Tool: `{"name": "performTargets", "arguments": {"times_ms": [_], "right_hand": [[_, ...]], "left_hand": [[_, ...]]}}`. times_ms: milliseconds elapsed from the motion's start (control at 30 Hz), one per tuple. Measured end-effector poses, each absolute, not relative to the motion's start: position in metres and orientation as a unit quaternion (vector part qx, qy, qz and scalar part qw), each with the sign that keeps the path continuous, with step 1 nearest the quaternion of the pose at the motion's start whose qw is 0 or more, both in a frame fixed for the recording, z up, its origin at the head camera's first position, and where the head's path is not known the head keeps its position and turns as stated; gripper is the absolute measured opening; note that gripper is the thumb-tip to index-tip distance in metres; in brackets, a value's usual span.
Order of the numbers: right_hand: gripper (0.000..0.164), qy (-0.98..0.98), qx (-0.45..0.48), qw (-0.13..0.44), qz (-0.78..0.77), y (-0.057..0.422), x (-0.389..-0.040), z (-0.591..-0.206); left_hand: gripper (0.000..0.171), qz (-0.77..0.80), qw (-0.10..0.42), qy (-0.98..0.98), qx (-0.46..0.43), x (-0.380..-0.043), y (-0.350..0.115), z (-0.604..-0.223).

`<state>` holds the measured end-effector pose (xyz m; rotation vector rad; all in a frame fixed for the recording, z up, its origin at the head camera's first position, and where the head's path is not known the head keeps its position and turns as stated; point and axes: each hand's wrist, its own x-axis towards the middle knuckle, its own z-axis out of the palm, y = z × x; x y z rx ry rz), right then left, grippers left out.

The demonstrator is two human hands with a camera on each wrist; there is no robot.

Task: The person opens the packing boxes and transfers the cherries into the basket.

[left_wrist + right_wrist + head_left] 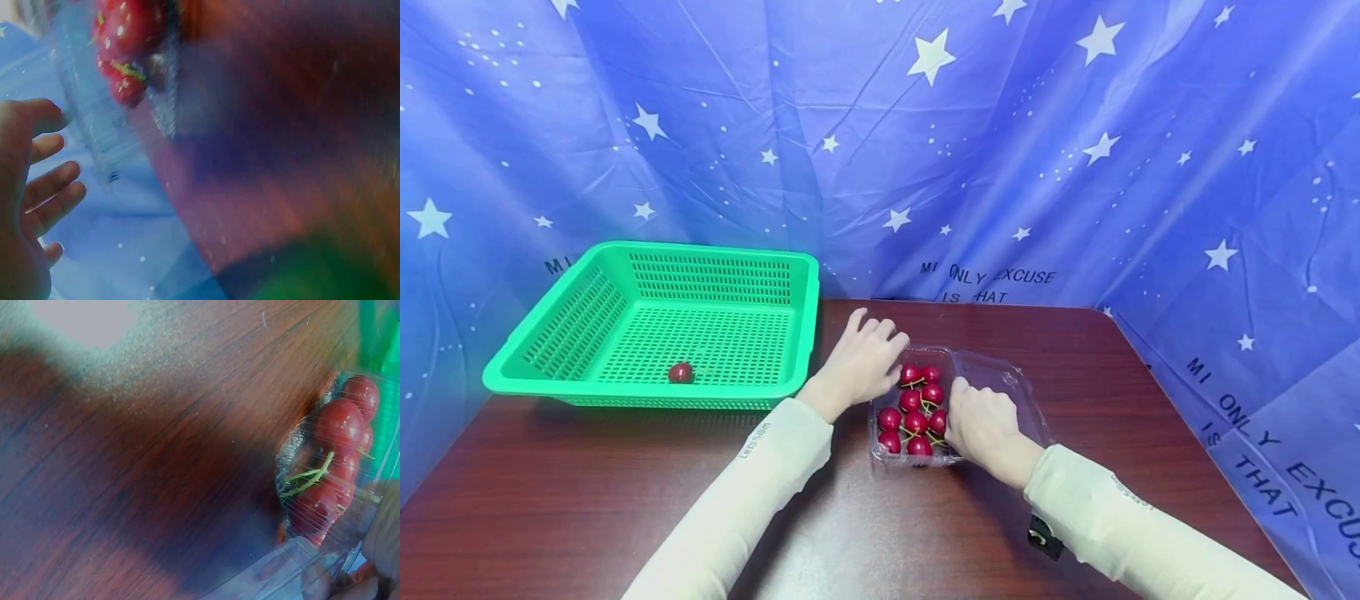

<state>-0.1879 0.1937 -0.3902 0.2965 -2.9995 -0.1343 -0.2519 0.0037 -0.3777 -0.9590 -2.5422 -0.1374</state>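
A clear plastic clamshell box stands on the table with several red cherries on green stems inside. Its transparent lid lies folded out to the right. My right hand grips the right edge of the box, fingers curled at the side where lid and tray meet; in the right wrist view the fingers show at the plastic edge. Over the left rim reaches my left hand, its fingers spread and loosely bent. The left wrist view shows that hand with nothing in it, beside the box.
To the left stands a green plastic basket with slotted walls, holding one cherry near its front wall. A blue star-printed cloth hangs behind the dark wooden table and along its sides.
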Motion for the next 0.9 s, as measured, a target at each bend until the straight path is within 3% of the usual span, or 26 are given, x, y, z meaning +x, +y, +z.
{"name": "performTargets", "arguments": {"times_ms": [300, 700, 900], "right_hand": [[0.024, -0.992, 0.099, 0.063, -0.044, 0.193, -0.187, -0.388], [0.025, -0.992, 0.1, 0.061, -0.053, 0.193, -0.188, -0.389], [0.024, -0.992, 0.1, 0.061, -0.051, 0.194, -0.188, -0.388]], "left_hand": [[0.026, -0.035, 0.219, -0.907, -0.359, -0.252, 0.015, -0.394], [0.033, 0.003, 0.191, -0.911, -0.367, -0.247, 0.026, -0.399], [0.034, 0.029, 0.133, -0.921, -0.366, -0.247, 0.028, -0.398]]}}
